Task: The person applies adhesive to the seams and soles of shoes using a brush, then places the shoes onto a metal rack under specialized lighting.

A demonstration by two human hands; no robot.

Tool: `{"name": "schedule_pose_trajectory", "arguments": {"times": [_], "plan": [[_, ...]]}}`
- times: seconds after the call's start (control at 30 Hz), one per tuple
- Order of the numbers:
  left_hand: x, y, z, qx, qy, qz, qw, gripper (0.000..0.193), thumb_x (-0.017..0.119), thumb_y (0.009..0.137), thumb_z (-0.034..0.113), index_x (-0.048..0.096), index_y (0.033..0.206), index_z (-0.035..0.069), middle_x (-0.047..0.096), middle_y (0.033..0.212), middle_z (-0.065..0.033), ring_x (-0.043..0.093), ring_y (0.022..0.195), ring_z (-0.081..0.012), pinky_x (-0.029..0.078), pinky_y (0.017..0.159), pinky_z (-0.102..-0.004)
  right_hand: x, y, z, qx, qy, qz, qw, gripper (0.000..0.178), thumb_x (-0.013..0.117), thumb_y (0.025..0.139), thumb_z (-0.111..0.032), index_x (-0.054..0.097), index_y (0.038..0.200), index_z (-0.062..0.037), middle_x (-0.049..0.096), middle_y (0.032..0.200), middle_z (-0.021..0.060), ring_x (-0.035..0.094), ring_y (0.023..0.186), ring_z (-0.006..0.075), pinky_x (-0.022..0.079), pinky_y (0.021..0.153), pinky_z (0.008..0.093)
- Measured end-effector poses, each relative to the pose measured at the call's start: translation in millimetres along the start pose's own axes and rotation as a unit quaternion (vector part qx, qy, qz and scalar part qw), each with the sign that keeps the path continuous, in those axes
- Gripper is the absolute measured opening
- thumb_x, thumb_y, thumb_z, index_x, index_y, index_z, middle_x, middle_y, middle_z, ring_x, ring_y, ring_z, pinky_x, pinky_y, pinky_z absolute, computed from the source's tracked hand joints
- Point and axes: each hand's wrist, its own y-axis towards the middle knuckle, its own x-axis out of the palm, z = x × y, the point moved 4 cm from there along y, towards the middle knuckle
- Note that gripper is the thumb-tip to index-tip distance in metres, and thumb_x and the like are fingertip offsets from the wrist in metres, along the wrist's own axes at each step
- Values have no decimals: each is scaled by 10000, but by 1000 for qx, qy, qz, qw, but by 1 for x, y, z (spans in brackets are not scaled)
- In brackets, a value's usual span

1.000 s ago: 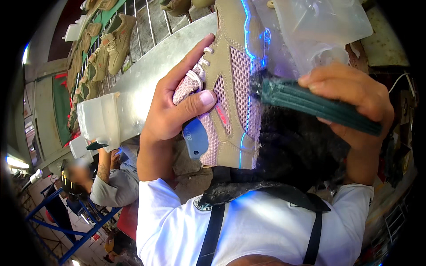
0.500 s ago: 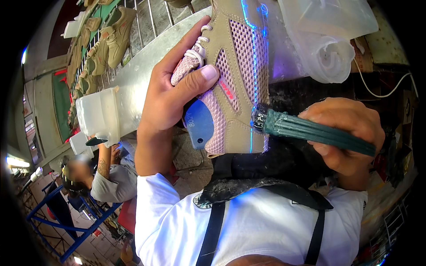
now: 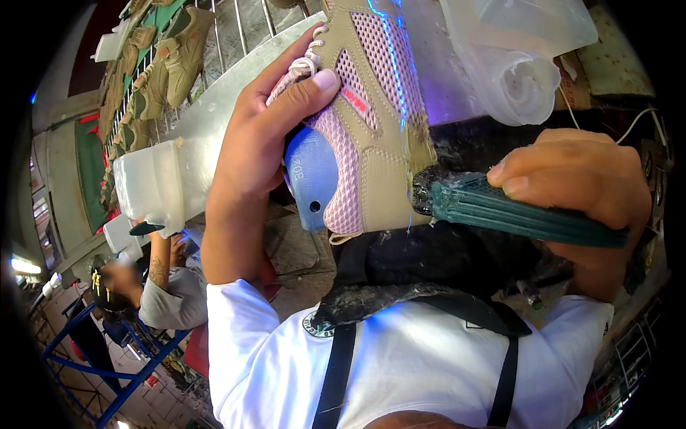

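Where counter (image 3: 214, 107) ends, one beige-and-pink shoe upper (image 3: 382, 154) juts past edge, fitted on one blue last (image 3: 312, 175); left hand (image 3: 254, 136) clasps laced side, thumb on top; right hand (image 3: 575, 168), knuckles up, pinches one green-handled brush (image 3: 500, 205), bristles (image 3: 423, 189) touching heel end.

A pale metal worktop (image 3: 204, 143) crosses the upper middle, bright at its left part and tinted violet farther right, with the thin bars of a metal rack (image 3: 243, 32) beyond it. On the far left stand a dark red wall section (image 3: 89, 53), a greyish panel (image 3: 61, 161) and a green panel (image 3: 87, 161) with a red upper edge. Below, a glowing light (image 3: 25, 266) hangs near a blue metal frame (image 3: 93, 368) over a pale tiled floor (image 3: 157, 404), partly in shadow.
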Motion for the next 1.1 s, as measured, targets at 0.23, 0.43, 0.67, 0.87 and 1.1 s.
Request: {"name": "schedule_pose_trajectory", "arguments": {"times": [0.23, 0.43, 0.67, 0.87, 1.1], "plan": [[-3, 3, -1, -37, -33, 11, 999, 536, 611, 963, 203, 472, 1417, -46, 657, 1227, -148, 667, 1058, -182, 530, 915, -297, -21, 15, -21, -17, -118, -95, 988, 180, 675, 907, -156, 673, 1018, -13, 710, 984, 191, 707, 734, 257, 557, 635, 323], [3, 2, -1, -87, -86, 55, 991, 400, 589, 981, 270, 579, 1252, -25, 694, 1116, -145, 704, 952, -190, 570, 831, -309, -33, 21, -23, -34, -127, -124, 984, 172, 669, 907, -122, 666, 1041, -15, 699, 1025, 206, 709, 810, 281, 568, 713, 345], [-13, 4, -4, -94, -209, 11, 973, 344, 548, 1013, 257, 598, 1195, -31, 705, 1077, -151, 716, 920, -215, 595, 828, -357, -40, 26, -16, -60, -116, -144, 981, 167, 671, 901, -102, 670, 1041, -10, 694, 1043, 216, 704, 846, 294, 563, 744, 358], [-6, -4, -4, -73, -307, -44, 948, 325, 510, 1031, 246, 593, 1205, -15, 706, 1079, -146, 715, 941, -235, 598, 846, -383, -50, 29, -19, -59, -119, -145, 980, 165, 672, 895, -84, 673, 1040, -6, 691, 1058, 225, 700, 876, 306, 559, 771, 368], [-1, -27, -17, -148, -326, 62, 932, 482, 438, 1026, 342, 556, 1253, -67, 689, 1069, -233, 732, 866, -329, 661, 679, -420, -58, 33, -19, -69, -114, -152, 979, 164, 673, 888, -63, 677, 1040, -1, 686, 1076, 235, 694, 912, 320, 553, 802, 380]]}}
